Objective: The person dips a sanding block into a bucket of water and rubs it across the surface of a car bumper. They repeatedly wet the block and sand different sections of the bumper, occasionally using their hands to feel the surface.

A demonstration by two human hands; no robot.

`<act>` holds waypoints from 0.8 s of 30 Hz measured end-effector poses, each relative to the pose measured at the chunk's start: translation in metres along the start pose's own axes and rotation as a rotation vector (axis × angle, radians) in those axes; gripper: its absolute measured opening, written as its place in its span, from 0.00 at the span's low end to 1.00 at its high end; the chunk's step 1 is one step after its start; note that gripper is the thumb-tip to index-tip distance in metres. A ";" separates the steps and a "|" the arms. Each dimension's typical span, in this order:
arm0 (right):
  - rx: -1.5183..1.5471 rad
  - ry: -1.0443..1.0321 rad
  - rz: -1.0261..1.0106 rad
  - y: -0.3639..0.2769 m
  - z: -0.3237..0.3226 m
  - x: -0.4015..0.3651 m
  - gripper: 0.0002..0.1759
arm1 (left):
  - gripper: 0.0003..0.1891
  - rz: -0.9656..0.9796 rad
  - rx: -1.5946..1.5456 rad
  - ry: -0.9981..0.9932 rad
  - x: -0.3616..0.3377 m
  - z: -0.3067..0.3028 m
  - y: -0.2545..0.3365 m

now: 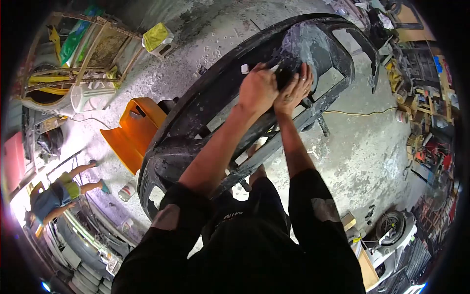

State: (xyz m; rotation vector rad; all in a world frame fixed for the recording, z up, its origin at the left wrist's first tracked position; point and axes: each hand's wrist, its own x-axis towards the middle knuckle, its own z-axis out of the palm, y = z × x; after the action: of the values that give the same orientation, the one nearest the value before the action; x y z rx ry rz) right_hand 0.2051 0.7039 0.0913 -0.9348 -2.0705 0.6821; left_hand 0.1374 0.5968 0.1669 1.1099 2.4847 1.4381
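Bumper [196, 112] is sitting tilted at scene centre over the floor [352, 147]. Left hand [257, 90] is pressing clenched on its far section; right hand [293, 90] is lying flat, fingers released, touching alongside. Orange panel [132, 134] is lying left.

Orange panel [132, 132] on the concrete floor [372, 147], crouching person [58, 193] at left, yellow cable [362, 113]

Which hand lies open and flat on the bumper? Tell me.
The right hand, fingers stretched flat on the black bumper; the left hand beside it is curled by a small white object.
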 end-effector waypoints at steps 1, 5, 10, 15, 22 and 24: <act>0.007 -0.001 0.027 -0.002 -0.002 0.001 0.31 | 0.04 0.045 0.007 -0.035 0.002 -0.003 0.010; 0.020 -0.047 0.135 -0.007 -0.006 0.000 0.31 | 0.05 -0.079 0.088 0.001 0.005 0.019 0.015; 0.046 -0.053 0.138 -0.010 -0.006 0.008 0.31 | 0.05 -0.055 0.134 -0.100 0.015 -0.001 0.024; 0.040 -0.034 0.120 -0.009 -0.005 0.002 0.30 | 0.04 -0.149 0.137 -0.099 0.007 0.000 0.021; 0.079 -0.062 0.135 -0.012 -0.010 -0.003 0.31 | 0.04 -0.157 0.190 -0.145 0.007 0.009 -0.002; 0.053 -0.058 0.114 -0.010 -0.008 0.003 0.31 | 0.04 -0.165 0.161 -0.155 0.001 -0.009 0.014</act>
State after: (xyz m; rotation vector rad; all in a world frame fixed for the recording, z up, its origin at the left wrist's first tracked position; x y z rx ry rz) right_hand 0.2062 0.7017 0.1037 -1.0192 -2.0514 0.8285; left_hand 0.1406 0.5947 0.1829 0.9714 2.5480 1.0832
